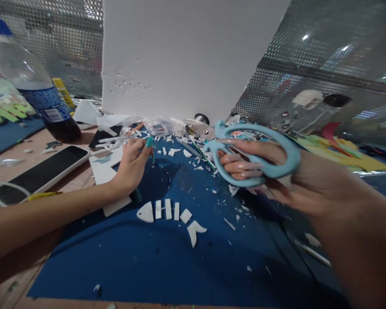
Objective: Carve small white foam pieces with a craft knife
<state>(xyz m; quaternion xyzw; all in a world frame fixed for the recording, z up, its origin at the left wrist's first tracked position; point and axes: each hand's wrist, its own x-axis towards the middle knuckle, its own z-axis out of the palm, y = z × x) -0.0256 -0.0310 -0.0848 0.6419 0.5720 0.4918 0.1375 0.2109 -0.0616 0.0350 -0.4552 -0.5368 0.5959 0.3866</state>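
My left hand [133, 165] is closed in a pinch, with a small teal piece [149, 141] showing at the fingertips; its kind is unclear. A thin dark curved wire [167, 174] lies just right of that hand. My right hand [296, 171], raised and partly blurred, is wrapped around light blue scissors [291, 161]. Their handle loops face left, and the blades are mostly hidden by the hand. Between and below both hands, a white fish skeleton in separate pieces lies on the blue mat [122, 266]: a head [146, 212], several rib pieces [168, 209] and a forked tail [195, 232].
White scraps [172, 152] litter the mat's back half before an upright white foam board [180, 56]. At left are a cola bottle [48, 98], a phone [45, 174] and a glue stick [63, 92]. Yellow sheets [357, 159] lie at right.
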